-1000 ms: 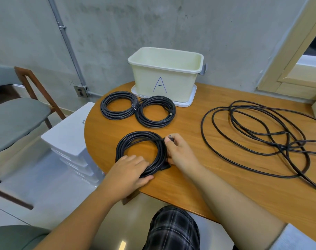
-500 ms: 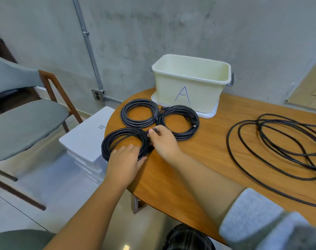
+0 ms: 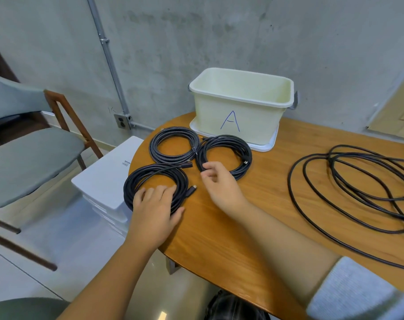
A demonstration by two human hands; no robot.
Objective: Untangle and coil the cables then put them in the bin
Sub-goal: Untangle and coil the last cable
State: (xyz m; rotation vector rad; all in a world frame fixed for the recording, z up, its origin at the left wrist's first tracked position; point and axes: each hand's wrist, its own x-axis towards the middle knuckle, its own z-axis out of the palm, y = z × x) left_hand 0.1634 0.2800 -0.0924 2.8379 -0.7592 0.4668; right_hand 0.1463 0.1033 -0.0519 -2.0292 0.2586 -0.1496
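Bin [image 3: 240,112]: cream plastic, a blue handwritten "A" on its front wall, standing on a flat white lid [image 3: 265,146] at the back of the round wooden table [image 3: 219,239]. Inside shows only bare walls.

Just in front of the bin, two coiled black cables lie touching side by side — the braided coil [image 3: 173,146] to the bin's front left, a smooth coil [image 3: 231,155] straight in front. A third coil [image 3: 150,181] lies further out from the bin, at the table's edge.

Left hand [image 3: 155,206] rests flat on the near side of the third coil, fingers spread and relaxed, pressing it down. Right hand [image 3: 217,181] hovers at the near rim of the smooth coil, fingers loosely curled, holding nothing; blurred, so contact with the coil cannot be told.

Well to the bin's right, a loose tangle of black cable [image 3: 358,192] sprawls over the wood.

Room: rough grey concrete wall behind the bin, with a metal conduit [image 3: 108,56] running down to an outlet box [image 3: 122,121]. Left of the table — a white box [image 3: 108,176] with small unreadable print, and a grey-cushioned wooden chair [image 3: 30,158]. Pale tiled floor.
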